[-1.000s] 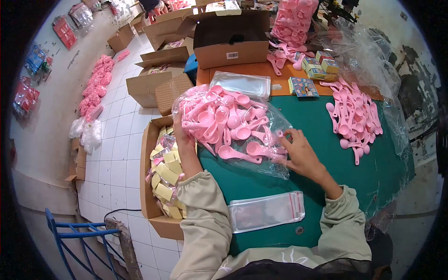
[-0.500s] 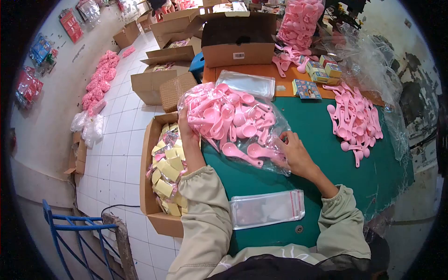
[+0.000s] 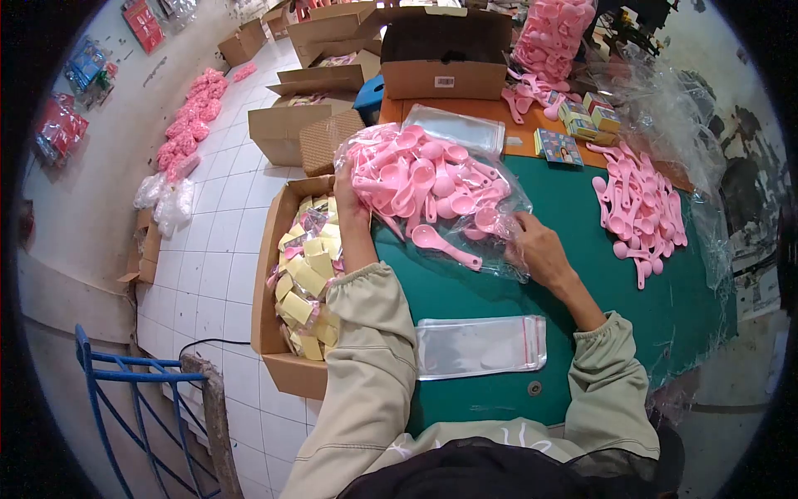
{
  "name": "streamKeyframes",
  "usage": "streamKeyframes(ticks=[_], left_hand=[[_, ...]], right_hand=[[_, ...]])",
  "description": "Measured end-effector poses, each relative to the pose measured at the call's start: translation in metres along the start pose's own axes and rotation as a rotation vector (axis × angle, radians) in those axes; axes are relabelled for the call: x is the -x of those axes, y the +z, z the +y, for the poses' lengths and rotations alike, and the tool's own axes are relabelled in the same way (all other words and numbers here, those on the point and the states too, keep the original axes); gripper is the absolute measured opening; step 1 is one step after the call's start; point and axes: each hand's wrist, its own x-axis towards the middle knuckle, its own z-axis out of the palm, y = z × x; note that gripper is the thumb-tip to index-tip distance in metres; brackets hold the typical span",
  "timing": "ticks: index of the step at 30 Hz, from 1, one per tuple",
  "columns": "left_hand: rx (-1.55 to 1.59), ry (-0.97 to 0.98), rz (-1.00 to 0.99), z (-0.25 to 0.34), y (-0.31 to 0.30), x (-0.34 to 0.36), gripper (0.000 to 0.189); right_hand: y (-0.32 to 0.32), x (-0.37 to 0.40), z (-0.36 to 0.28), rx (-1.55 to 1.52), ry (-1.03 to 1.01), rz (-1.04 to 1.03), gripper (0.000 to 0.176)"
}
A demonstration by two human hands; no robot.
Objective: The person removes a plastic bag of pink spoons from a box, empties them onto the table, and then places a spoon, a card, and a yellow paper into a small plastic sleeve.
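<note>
A large clear plastic bag (image 3: 517,195) full of pink measuring spoons (image 3: 416,179) lies over the green table top. My left hand (image 3: 349,195) grips the bag's left side, fingers partly hidden behind it. At the bag's lower right edge, my right hand (image 3: 539,249) pinches the crumpled plastic. One pink spoon (image 3: 446,247) lies apart from the pile, near the bag's front. Nearer my body is a stack of clear flat sleeves (image 3: 480,348). To the left, an open carton (image 3: 268,308) holds packed spoons with yellow cards (image 3: 306,274).
A loose heap of pink spoons (image 3: 640,208) lies on the table's right. Small printed boxes (image 3: 582,121), a printed card pack (image 3: 559,148) and more clear sleeves (image 3: 457,129) are at the back, by an open brown box (image 3: 445,79). A blue metal frame (image 3: 141,374) stands at lower left.
The view has shifted slightly, so most things appear a little higher and to the right. Spoons in the bag have moved about near the lower edge. Both hands keep hold of the bag.
</note>
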Motion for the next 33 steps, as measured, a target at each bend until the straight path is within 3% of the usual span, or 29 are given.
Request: streamKeyframes(ticks=[2,5,8,11,15,18,25,28,32,33], left_hand=[[-0.056,0.022,0.101,0.006,0.011,0.014,0.044],[0.052,0.022,0.004,-0.001,-0.001,0.000,0.042],[0.095,-0.011,-0.039,-0.006,-0.012,-0.011,0.039],[0.120,-0.007,-0.007,-0.007,-0.011,-0.009,0.037],[0.139,-0.007,-0.036,-0.009,-0.015,-0.015,0.036],[0.102,-0.006,-0.006,-0.008,-0.014,-0.013,0.037],[0.089,-0.027,-0.013,0.000,-0.004,-0.003,0.039],[0.129,-0.038,-0.025,-0.004,-0.011,-0.009,0.039],[0.111,-0.050,0.013,-0.003,-0.009,-0.008,0.037],[0.106,-0.040,-0.003,-0.001,-0.006,-0.005,0.035]], right_hand=[[-0.008,-0.005,0.005,-0.010,0.023,0.007,0.030],[-0.020,-0.008,0.034,-0.308,0.039,-0.053,0.024],[-0.051,-0.014,0.034,-0.518,0.357,-0.276,0.017],[-0.077,-0.011,0.051,-0.889,0.429,-0.543,0.017],[-0.102,0.007,0.091,-0.865,0.364,-0.541,0.022],[-0.120,0.026,0.117,-0.958,0.522,-0.349,0.014],[-0.141,0.061,0.186,-0.360,0.522,0.170,0.017],[-0.153,0.060,0.173,-0.137,0.730,0.203,0.017],[-0.135,0.080,0.203,0.747,0.415,0.415,0.027],[-0.136,0.067,0.182,0.626,0.483,0.339,0.026]])
